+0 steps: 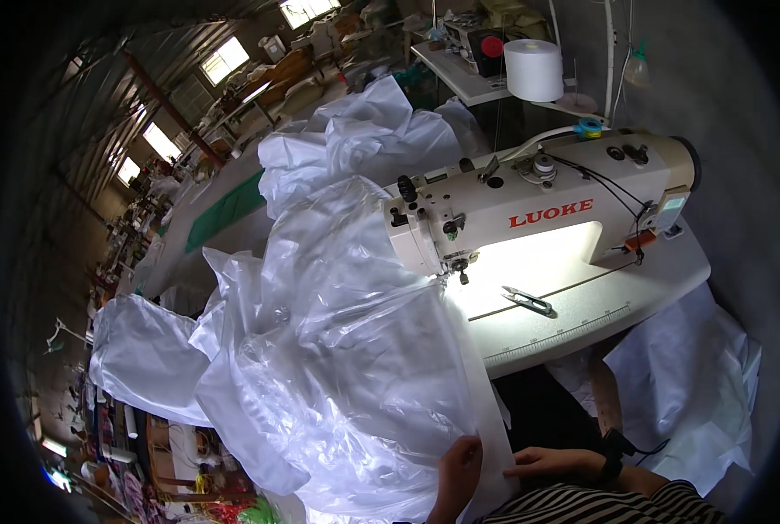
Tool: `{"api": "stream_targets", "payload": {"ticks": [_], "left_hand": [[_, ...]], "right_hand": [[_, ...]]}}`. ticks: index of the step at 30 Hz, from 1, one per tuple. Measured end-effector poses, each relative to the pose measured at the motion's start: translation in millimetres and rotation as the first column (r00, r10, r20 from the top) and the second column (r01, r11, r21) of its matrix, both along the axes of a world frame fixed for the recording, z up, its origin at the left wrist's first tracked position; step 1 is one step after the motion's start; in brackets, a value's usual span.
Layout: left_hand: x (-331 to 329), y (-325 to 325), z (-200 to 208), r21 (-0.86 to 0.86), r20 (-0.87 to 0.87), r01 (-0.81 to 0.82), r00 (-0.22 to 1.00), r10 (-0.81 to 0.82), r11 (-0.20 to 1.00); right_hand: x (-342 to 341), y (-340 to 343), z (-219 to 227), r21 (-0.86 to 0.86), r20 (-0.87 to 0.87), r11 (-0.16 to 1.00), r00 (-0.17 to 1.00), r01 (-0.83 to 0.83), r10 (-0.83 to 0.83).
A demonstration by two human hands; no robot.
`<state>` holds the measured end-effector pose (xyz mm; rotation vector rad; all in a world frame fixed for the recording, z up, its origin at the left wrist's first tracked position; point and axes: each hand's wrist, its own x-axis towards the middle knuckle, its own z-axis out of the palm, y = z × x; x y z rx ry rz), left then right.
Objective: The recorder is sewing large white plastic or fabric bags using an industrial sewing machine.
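Observation:
A large, crumpled sheet of glossy white material [346,349] drapes over the table's left side and runs under the needle area of an industrial sewing machine [530,205]. Down at its near edge, my left hand [460,467] has curled fingers closed on the sheet. Just to the right, my right hand [554,463] pinches the same edge between thumb and fingers; a dark band circles that wrist. Thread snips [528,301] lie on the machine bed [582,306], beneath the bright lamp. The fingertips of both hands are partly hidden.
A white thread cone [534,72] stands behind the machine. More white material [687,384] hangs at the right, below the bed. Another white heap [355,135] lies beyond the machine head. Cluttered workshop benches and a green strip [224,212] are at the far left.

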<state>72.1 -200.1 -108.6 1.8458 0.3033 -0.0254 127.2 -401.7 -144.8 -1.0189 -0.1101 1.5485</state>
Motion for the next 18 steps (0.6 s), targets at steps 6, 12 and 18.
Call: {"api": "stream_targets", "payload": {"ticks": [6, 12, 18], "left_hand": [[-0.1, -11.4, 0.5, 0.000, 0.092, -0.049, 0.995, 0.049, 0.999], [-6.5, -25.7, 0.3, 0.473, 0.119, -0.014, 0.992, -0.049, 0.881], [-11.3, -30.4, 15.4, 0.577, 0.180, 0.110, 0.950, -0.257, 0.809]], "right_hand": [[-6.8, 9.5, -18.4, 0.112, 0.195, 0.929, 0.909, 0.352, -0.368], [-11.0, 22.2, -53.6, -0.125, -0.006, 0.951, 0.958, 0.283, -0.286], [-2.9, 38.9, -50.2, 0.110, -0.144, 0.925, 0.926, 0.365, -0.348]]}}
